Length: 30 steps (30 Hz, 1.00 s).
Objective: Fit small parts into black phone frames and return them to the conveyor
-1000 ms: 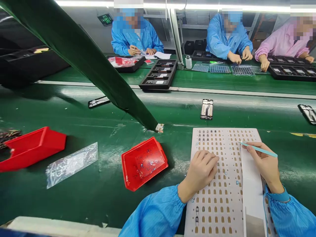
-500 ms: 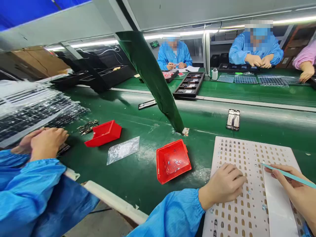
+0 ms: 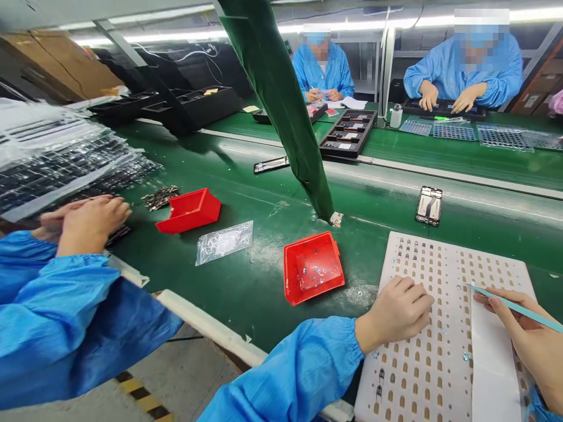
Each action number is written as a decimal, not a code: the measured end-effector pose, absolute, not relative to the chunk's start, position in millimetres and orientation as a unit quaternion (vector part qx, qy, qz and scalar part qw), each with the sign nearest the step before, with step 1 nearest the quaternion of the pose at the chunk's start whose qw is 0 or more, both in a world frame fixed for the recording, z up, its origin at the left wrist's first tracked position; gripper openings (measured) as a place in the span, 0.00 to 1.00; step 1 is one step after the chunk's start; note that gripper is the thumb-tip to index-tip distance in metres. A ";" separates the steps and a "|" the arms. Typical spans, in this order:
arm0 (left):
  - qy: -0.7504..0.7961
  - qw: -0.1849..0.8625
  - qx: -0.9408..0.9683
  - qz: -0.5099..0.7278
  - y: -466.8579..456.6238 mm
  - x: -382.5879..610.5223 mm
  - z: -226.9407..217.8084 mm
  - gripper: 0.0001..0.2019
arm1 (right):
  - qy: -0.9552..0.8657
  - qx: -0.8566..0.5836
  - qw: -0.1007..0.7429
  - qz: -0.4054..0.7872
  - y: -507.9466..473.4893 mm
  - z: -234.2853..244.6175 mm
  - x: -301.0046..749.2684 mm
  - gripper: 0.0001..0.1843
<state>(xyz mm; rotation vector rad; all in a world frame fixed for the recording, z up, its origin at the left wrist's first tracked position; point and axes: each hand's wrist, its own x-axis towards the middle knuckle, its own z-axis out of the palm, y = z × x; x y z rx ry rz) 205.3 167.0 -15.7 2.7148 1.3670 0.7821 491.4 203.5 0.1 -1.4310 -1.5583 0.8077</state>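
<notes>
A white perforated tray (image 3: 440, 375) with rows of small slots lies at the lower right. My left hand (image 3: 398, 310) rests on its left half, fingers curled down; anything under them is hidden. In my right hand (image 3: 523, 334) is a pair of teal tweezers (image 3: 519, 306), its tip pointing left over the tray. That hand lies over a white paper strip (image 3: 495, 369) on the tray. Small dark parts (image 3: 409, 249) sit in some upper-left slots, and a few more at the lower left. Tiny clear-blue pieces (image 3: 467, 356) lie scattered on the surface.
A red bin (image 3: 314, 266) holding small bits stands left of the tray. Further left are a clear plastic bag (image 3: 224, 242) and another red bin (image 3: 189, 211). A phone frame (image 3: 429, 205) lies behind the tray. A co-worker's hands (image 3: 90, 220) are at far left; a green-wrapped post (image 3: 281, 105) slants down.
The camera view has tilted down and shifted slightly. My hands keep nearly the same places on the tray. The co-worker at the back right has spread their hands apart.
</notes>
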 end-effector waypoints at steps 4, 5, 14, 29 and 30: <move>0.441 0.010 0.860 0.257 166.5 204.8 -14.4 0.08 | -0.591 -0.598 0.409 0.355 203.4 2.8 489.5 0.21; 0.441 0.010 0.859 0.259 166.4 204.5 -14.4 0.07 | -0.590 -0.598 0.410 0.356 203.3 3.5 489.1 0.21; 0.462 0.014 0.846 0.264 167.0 206.1 -16.9 0.07 | -0.595 -0.578 0.426 0.360 202.9 9.6 484.6 0.20; 0.523 0.081 0.805 0.269 179.3 178.3 -8.5 0.22 | -0.616 -0.550 0.452 0.338 192.7 40.1 468.4 0.15; 0.524 0.080 0.804 0.269 178.8 179.2 -8.9 0.22 | -0.621 -0.547 0.444 0.343 189.7 48.1 464.7 0.15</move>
